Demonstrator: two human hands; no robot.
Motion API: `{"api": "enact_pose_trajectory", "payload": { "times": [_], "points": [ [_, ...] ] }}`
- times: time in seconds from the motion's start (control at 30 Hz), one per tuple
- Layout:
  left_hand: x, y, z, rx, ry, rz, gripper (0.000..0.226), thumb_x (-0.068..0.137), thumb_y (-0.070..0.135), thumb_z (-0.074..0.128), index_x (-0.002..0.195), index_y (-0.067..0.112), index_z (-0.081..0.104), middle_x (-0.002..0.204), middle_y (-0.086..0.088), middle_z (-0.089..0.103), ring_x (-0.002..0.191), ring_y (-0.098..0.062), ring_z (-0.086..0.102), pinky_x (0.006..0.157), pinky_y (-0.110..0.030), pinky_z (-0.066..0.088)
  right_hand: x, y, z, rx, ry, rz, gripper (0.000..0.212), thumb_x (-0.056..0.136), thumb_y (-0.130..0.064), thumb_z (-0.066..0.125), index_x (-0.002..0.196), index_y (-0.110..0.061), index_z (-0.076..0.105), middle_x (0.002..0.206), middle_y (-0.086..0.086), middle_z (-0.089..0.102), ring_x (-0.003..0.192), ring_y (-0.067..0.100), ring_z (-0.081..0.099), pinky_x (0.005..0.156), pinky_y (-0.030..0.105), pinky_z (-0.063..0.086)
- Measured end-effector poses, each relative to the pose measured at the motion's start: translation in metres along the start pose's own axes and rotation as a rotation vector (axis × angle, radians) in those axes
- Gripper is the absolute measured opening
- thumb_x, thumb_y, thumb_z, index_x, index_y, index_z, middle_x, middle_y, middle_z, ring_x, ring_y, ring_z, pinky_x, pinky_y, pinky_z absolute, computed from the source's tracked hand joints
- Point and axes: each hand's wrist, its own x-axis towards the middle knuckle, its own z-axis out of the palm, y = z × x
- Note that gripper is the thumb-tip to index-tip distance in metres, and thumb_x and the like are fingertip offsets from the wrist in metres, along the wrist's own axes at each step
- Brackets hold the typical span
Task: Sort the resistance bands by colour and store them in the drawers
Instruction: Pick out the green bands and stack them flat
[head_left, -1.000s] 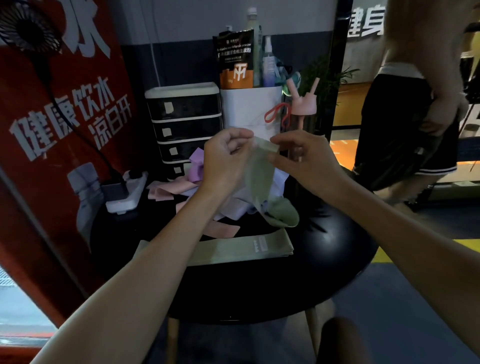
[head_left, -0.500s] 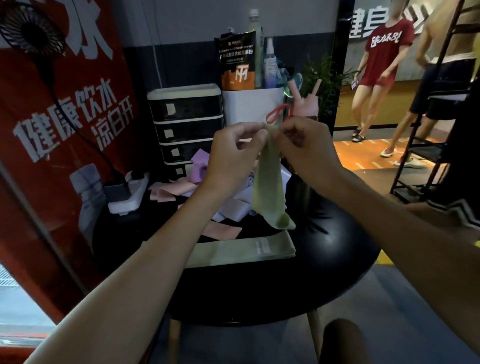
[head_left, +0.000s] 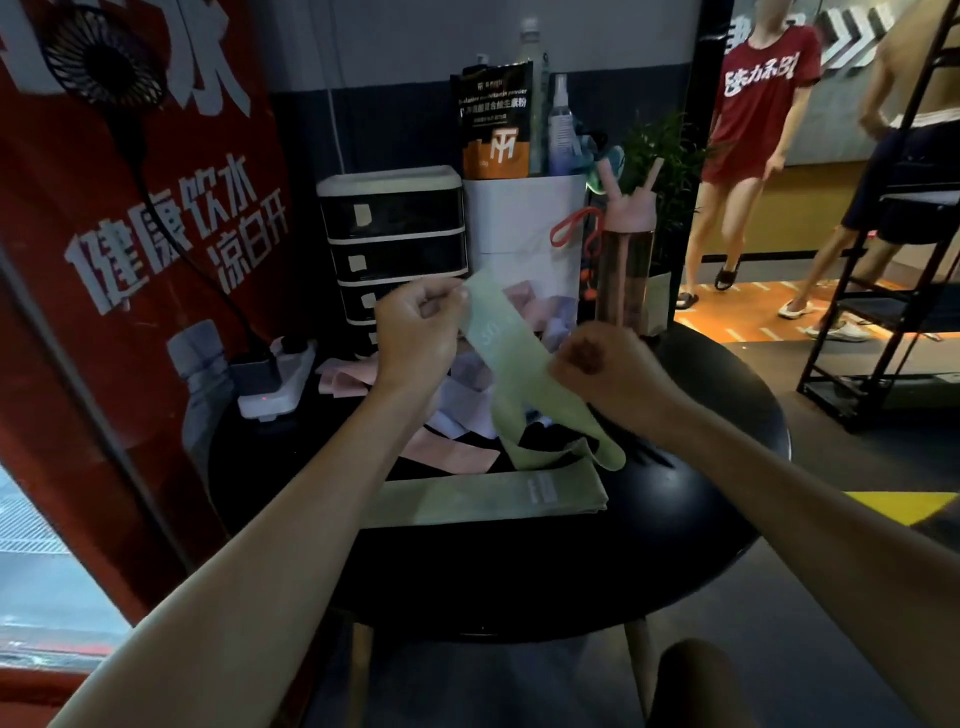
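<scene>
White characters "健康饮水 凉白开" were read on the red banner (head_left: 130, 218). "30" was printed on the green resistance band (head_left: 501, 340), and an "M" logo was seen on the black-orange pouch (head_left: 496, 122); its smaller print was left unread.

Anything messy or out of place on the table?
Yes. Pink and pale lilac bands lie in a loose tangled heap by the drawers, unsorted. The green band held by both hands droops with a twisted lower end. Nothing looks spilled or damaged.
</scene>
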Motion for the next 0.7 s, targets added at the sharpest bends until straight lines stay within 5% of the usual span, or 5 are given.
{"api": "enact_pose_trajectory", "payload": {
  "times": [0.1, 0.23, 0.4, 0.53, 0.7],
  "points": [
    [-0.002, -0.015, -0.011, 0.020, 0.029, -0.029, 0.014, 0.097, 0.012, 0.063, 0.087, 0.017, 0.072, 0.088, -0.010, 0.076, 0.091, -0.030, 0.073, 0.082, -0.055, 0.060, -0.014, 0.027, 0.014, -0.120, -0.152, 0.077, 0.010, 0.086, -0.020, 0.071, 0.082, -0.011, 0.069, 0.078, -0.006, 0.054, 0.066, 0.002, 0.049, 0.065, 0.023, 0.039],
    [-0.004, -0.024, -0.021, -0.010, 0.064, -0.074, 0.010, 0.097, 0.011, 0.062, 0.092, 0.010, 0.071, 0.085, -0.006, 0.074, 0.090, -0.029, 0.073, 0.073, -0.040, 0.063, -0.025, 0.042, 0.024, -0.178, -0.202, 0.148, 0.034, 0.082, -0.034, 0.074, 0.109, -0.023, 0.058, 0.102, -0.004, 0.050, 0.091, 0.018, 0.057, 0.080, 0.039, 0.051],
    [0.006, -0.027, -0.030, -0.020, 0.142, -0.055, 0.010, 0.095, 0.012, 0.066, 0.086, 0.011, 0.071, 0.092, -0.016, 0.073, 0.091, -0.034, 0.073, 0.072, -0.044, 0.063, -0.028, 0.045, 0.028, -0.242, -0.093, 0.118, 0.046, 0.078, -0.024, 0.077, 0.077, -0.030, 0.031, 0.082, -0.005, 0.043, 0.079, 0.027, 0.047, 0.065, 0.040, 0.034],
    [0.010, -0.030, -0.032, -0.009, 0.165, -0.046, 0.007, 0.089, 0.013, 0.067, 0.084, 0.016, 0.072, 0.086, -0.013, 0.074, 0.088, -0.035, 0.073, 0.077, -0.056, 0.061, -0.031, 0.045, 0.031, -0.343, -0.073, 0.074, 0.045, 0.076, -0.024, 0.078, 0.066, -0.028, 0.035, 0.087, 0.000, 0.045, 0.087, 0.025, 0.045, 0.068, 0.034, 0.030],
    [0.011, -0.036, -0.033, 0.011, 0.205, -0.050, 0.011, 0.093, 0.009, 0.063, 0.097, 0.002, 0.071, 0.085, -0.011, 0.072, 0.089, -0.033, 0.073, 0.075, -0.048, 0.063, -0.036, 0.047, 0.034, -0.364, 0.019, 0.053, 0.048, 0.073, -0.029, 0.080, 0.064, -0.025, 0.034, 0.082, 0.000, 0.044, 0.084, 0.025, 0.045, 0.063, 0.035, 0.028]
  ]
}}
